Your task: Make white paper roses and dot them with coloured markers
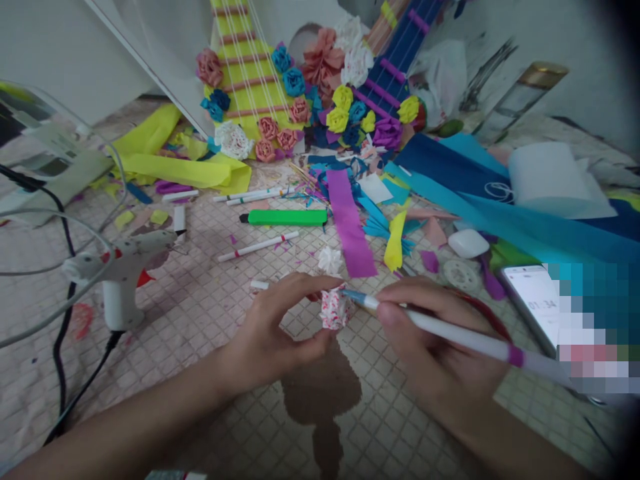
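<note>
A small white paper flower with red specks [335, 309] is pinched between the thumb and fingers of my left hand [280, 327]. My right hand [440, 340] grips a white marker with a purple band [463, 337], and its bluish tip touches the upper right edge of the flower. Just beyond the flower, a plain white paper flower [331, 260] lies on the quilted cloth [200, 353]. A purple paper strip [351, 230] and a green highlighter [287, 217] lie farther back. White markers with coloured bands [259, 246] are near the highlighter.
A glue gun [123, 273] with cables stands at left. Yellow [245, 73] and blue [400, 60] paper guitars with flowers stand at the back. At right are a phone [533, 307], a white roll [543, 180], blue paper [450, 173] and a glass bottle [525, 97].
</note>
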{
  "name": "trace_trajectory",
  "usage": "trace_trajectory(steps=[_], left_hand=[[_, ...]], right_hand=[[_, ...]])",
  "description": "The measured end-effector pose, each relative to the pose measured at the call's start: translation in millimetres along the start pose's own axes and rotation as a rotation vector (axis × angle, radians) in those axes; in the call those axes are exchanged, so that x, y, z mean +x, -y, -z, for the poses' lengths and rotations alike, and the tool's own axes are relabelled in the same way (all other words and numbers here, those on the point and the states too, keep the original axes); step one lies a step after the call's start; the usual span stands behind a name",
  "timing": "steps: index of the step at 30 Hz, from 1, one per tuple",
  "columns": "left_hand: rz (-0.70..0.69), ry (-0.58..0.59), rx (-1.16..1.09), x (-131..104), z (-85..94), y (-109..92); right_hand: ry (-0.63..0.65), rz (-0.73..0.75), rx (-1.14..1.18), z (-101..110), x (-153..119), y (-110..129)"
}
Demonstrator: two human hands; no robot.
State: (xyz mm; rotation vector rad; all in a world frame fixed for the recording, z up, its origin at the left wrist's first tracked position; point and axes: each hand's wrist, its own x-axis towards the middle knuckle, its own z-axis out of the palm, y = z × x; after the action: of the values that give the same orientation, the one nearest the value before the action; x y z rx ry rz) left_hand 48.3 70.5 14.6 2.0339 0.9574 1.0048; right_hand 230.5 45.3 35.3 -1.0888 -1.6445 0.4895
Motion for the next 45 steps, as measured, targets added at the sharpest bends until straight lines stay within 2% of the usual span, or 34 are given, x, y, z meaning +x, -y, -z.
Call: trace_trajectory(steps=[2,6,10,14,19,22,26,30,34,39,43,45], left_hand=[[-0.002,-0.001,0.006,-0.2,-0.6,0.3],[0.001,-0.007,-0.006,0.3,-1.2,-0.3],[0.011,-0.009,-0.014,0.9,-0.9,-1.0],[0.006,-0.012,-0.019,0.1,-1.2,0.4],[0.032,-0.004,-0.039,-0.3,-3.2,1.5],[0.033,-0.007,-0.035,0.2,-4.3,1.0],[0.046,-0.010,-0.040,0.6,-4.4,-0.2],[0.054,-0.015,-0.029,0.2,-3.9,-0.5],[0.057,0.001,-0.024,-0.3,-3.9,-0.1],[0.048,-0.001,-0.001,0.5,-4.3,-0.3],[0.037,-0.004,0.015,0.9,-4.0,-0.1],[0.056,-0.003,-0.008,0.4,-3.9,0.3]], right_hand=[[0.029,-0.006,-0.002,-0.1,1.2,1.2],[-0.011,0.040,0.009,0.4,0.6,3.1],[0.052,-0.011,-0.034,-0.6,-1.6,3.4],[-0.008,0.024,0.013,-2.4,-2.0,3.4],[0.123,-0.011,-0.017,-3.2,-2.7,2.7],[0.097,-0.016,0.005,-3.5,-4.0,1.7],[0.130,-0.013,-0.024,-4.6,-4.9,1.5],[0.063,-0.024,-0.012,-4.8,-4.9,3.0],[0.120,-0.030,-0.022,-4.7,-4.8,3.4],[0.079,0.007,0.000,-4.4,-6.0,3.7],[0.142,-0.019,-0.033,-4.2,-5.4,4.7],[0.113,0.007,-0.013,-4.0,-4.9,4.9]])
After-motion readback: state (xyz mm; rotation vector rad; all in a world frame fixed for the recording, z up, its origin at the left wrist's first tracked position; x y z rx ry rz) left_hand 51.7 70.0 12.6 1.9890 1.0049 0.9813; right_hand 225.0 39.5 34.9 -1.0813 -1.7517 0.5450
